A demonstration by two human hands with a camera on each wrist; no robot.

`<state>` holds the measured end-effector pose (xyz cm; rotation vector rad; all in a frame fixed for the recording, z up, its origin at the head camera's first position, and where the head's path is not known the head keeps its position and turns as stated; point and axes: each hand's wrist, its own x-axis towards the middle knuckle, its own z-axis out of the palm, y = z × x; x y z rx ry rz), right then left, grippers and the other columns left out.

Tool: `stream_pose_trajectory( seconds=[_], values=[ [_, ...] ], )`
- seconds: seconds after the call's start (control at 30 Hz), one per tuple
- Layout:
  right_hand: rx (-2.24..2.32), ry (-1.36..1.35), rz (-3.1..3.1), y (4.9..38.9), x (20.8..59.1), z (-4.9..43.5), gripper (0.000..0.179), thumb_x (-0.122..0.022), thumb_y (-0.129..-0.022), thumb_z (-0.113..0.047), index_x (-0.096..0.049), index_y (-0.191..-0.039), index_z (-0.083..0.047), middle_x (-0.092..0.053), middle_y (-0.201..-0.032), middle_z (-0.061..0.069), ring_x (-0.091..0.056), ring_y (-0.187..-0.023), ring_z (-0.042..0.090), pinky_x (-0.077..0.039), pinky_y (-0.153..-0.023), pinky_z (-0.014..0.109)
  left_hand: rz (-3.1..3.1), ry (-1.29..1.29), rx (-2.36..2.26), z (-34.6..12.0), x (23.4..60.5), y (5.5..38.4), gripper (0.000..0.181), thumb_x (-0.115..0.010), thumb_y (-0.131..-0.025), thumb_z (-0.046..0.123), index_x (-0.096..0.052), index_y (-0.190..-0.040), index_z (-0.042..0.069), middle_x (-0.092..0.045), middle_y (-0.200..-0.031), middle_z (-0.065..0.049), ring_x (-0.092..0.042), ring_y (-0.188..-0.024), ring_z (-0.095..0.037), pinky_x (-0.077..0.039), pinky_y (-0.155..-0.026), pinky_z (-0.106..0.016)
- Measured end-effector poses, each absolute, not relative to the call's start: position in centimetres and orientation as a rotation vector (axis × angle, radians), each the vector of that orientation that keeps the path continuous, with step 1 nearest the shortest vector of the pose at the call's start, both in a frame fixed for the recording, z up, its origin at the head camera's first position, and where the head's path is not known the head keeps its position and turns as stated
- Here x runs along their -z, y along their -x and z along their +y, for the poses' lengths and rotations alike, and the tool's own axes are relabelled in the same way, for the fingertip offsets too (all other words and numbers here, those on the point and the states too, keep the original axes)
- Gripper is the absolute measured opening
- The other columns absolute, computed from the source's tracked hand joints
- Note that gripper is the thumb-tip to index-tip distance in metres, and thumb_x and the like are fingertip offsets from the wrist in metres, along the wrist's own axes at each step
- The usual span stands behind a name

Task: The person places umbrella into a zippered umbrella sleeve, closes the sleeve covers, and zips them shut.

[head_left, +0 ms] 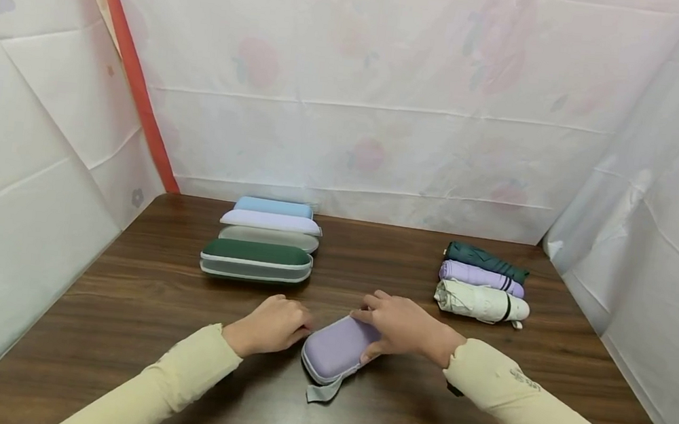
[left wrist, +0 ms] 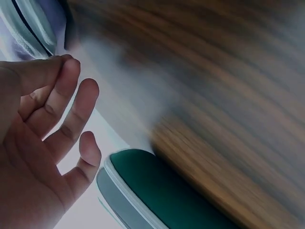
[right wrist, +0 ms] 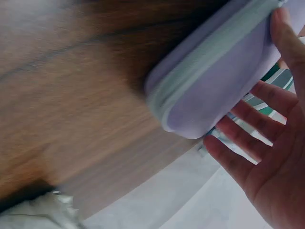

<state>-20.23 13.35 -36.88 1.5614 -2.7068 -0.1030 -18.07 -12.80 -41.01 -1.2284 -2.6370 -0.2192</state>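
A purple zip case point(head_left: 341, 349) with a grey zip and a grey strap point(head_left: 323, 393) lies slanted on the table between both hands. My right hand point(head_left: 405, 327) holds its right end, thumb on the near side and fingers along the far side. In the right wrist view the thumb lies by the zip point(right wrist: 205, 62). My left hand point(head_left: 272, 325) is at the case's left end. Its thumb and index fingertips point(left wrist: 70, 67) pinch together at the zip in the left wrist view, the other fingers loosely bent. The zipper pull is hidden by these fingertips.
At the back left, a green case point(head_left: 256, 261), a grey case point(head_left: 269, 237), a lavender case point(head_left: 271, 221) and a blue case point(head_left: 274, 207) lie in a row. Folded umbrellas lie at the right: dark green point(head_left: 485, 260), purple point(head_left: 480, 277) and white point(head_left: 478, 302). Sheets surround the table point(head_left: 119, 327).
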Motion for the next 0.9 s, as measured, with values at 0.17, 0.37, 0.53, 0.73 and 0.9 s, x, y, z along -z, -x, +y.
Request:
stream_pose_trajectory(
  seconds=[0.17,0.37,0.53,0.73,0.9],
  values=[
    [0.105,-1.57,-2.688,20.1,37.5,14.4,0.066,-0.067,-0.082,-0.052,-0.057,-0.133,-0.011,-0.055,-0.115,0.006,-0.05,-0.099,0.02,-0.047,-0.08,0.035,-2.66,1.223,0.267,-14.1,41.0,17.7,0.014,-0.07,-0.084,0.01,-0.065,-0.073,0.019,-0.063,-0.073,0.01,-0.059,-0.068,-0.007,-0.04,-0.056,-0.028],
    [0.101,-1.502,-2.645,19.4,38.2,14.8,0.063,-0.065,-0.085,-0.052,-0.058,-0.131,-0.009,-0.055,-0.11,0.009,-0.049,-0.095,0.022,-0.046,-0.075,0.038,-2.638,1.233,0.273,-14.7,41.0,17.5,0.018,-0.07,-0.083,0.01,-0.061,-0.07,0.019,-0.057,-0.07,0.012,-0.056,-0.065,-0.006,-0.038,-0.054,-0.027],
    [0.076,-1.421,-2.669,18.7,38.5,15.0,0.063,-0.063,-0.085,-0.053,-0.059,-0.129,-0.007,-0.054,-0.106,0.008,-0.046,-0.088,0.021,-0.046,-0.071,0.036,-2.638,1.218,0.246,-14.8,41.2,17.4,0.019,-0.071,-0.083,0.012,-0.06,-0.069,0.02,-0.056,-0.068,0.012,-0.057,-0.064,-0.007,-0.038,-0.055,-0.027],
    [0.065,-1.33,-2.697,18.0,38.8,14.9,0.063,-0.061,-0.086,-0.055,-0.061,-0.126,-0.005,-0.053,-0.101,0.009,-0.044,-0.083,0.02,-0.044,-0.062,0.033,-2.644,1.205,0.222,-14.7,41.2,17.1,0.018,-0.072,-0.083,0.014,-0.061,-0.07,0.02,-0.056,-0.069,0.012,-0.058,-0.066,-0.007,-0.038,-0.055,-0.027],
    [0.06,-1.251,-2.685,17.4,39.1,14.5,0.063,-0.062,-0.085,-0.055,-0.063,-0.123,-0.005,-0.053,-0.1,0.011,-0.045,-0.084,0.022,-0.043,-0.059,0.033,-2.661,1.203,0.241,-14.5,41.1,16.4,0.017,-0.072,-0.083,0.014,-0.062,-0.07,0.02,-0.056,-0.069,0.013,-0.057,-0.066,-0.006,-0.037,-0.055,-0.027]
  ],
)
